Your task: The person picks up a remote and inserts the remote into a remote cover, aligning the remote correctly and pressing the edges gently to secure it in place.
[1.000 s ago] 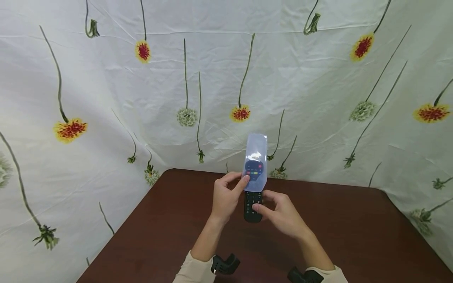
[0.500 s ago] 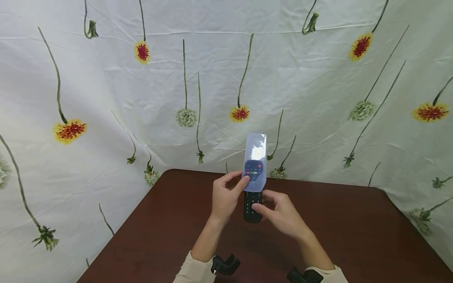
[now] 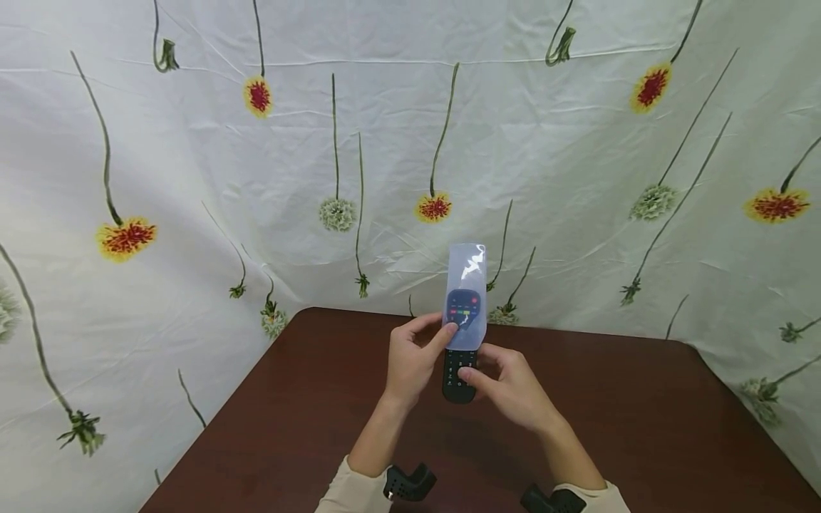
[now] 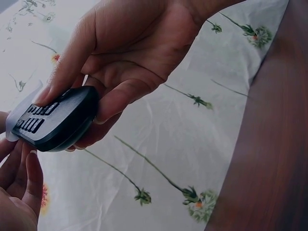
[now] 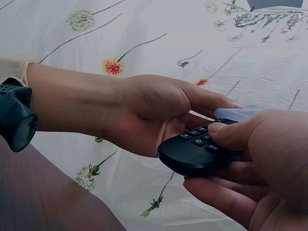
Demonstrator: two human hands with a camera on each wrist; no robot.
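A black remote control [image 3: 452, 388] is held up over the table, its upper part inside a translucent bluish plastic sleeve [image 3: 467, 271]. Coloured buttons show through the plastic, and the sleeve's far end extends past them. My left hand [image 3: 410, 360] pinches the sleeve near its lower edge, thumb on the front. With my right hand [image 3: 516, 388] I grip the bare lower end of the remote, thumb over the number keys. The left wrist view shows the remote's thick rounded end [image 4: 70, 122] between the right thumb and fingers. In the right wrist view, the sleeve [image 5: 236, 113] is mostly hidden behind the right hand.
A dark brown table [image 3: 288, 427] lies beneath the hands. Behind it hangs a white cloth [image 3: 385, 164] printed with flowers and stems. Each wrist carries a black camera mount, the left one [image 3: 410, 482] and the right one [image 3: 553, 499].
My left hand and the sleeve have shifted very slightly right, and the glare on the plastic has changed shape. Both hands keep the same grips.
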